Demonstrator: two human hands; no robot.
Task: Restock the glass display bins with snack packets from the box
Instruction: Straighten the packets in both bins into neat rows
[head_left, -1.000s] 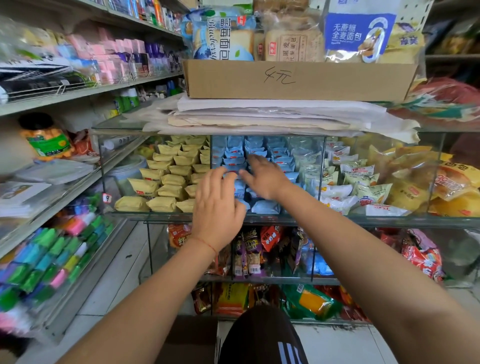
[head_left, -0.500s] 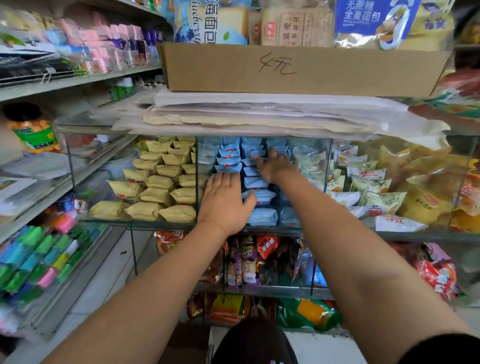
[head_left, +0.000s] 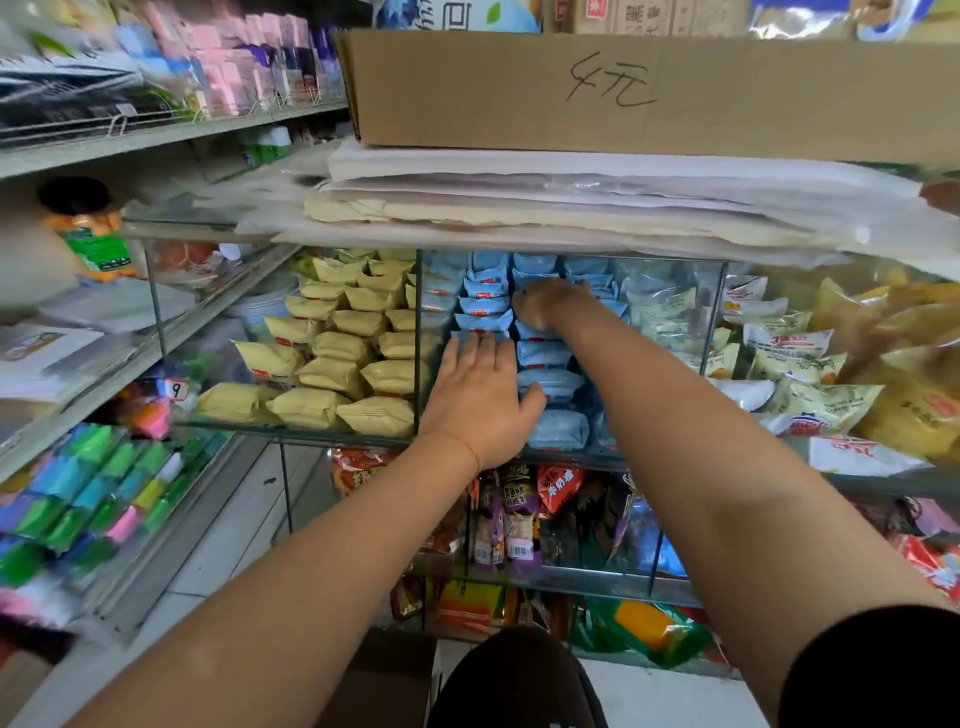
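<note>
Since the earlier frame the right hand (head_left: 550, 304) has pushed deeper into the middle glass bin (head_left: 714, 317), toward the back rows, while the left hand (head_left: 480, 400) has stayed flat at the front of the same bin.

Nearest the camera, a dark knee (head_left: 514, 680) sits low in the middle, with the edge of a brown box (head_left: 382, 680) on the floor just left of it. Both bare forearms reach up and forward from there.

The left hand lies palm down, fingers straight and close together, pressing on the front blue packets (head_left: 556, 428); a thin red thread circles its wrist. Further in, the right hand rests on the rear blue packets, its fingers bent downward among them; whether they pinch a packet cannot be told, as the fingertips are hidden.

Blue packets fill the middle bin in stacked rows. The bin to the left holds yellow packets (head_left: 343, 364), the one to the right white and green packets (head_left: 789, 358).

Above the bins lies a stack of flattened paper (head_left: 571, 208), and on that a cardboard tray (head_left: 675, 93) with handwriting on its front.
</note>
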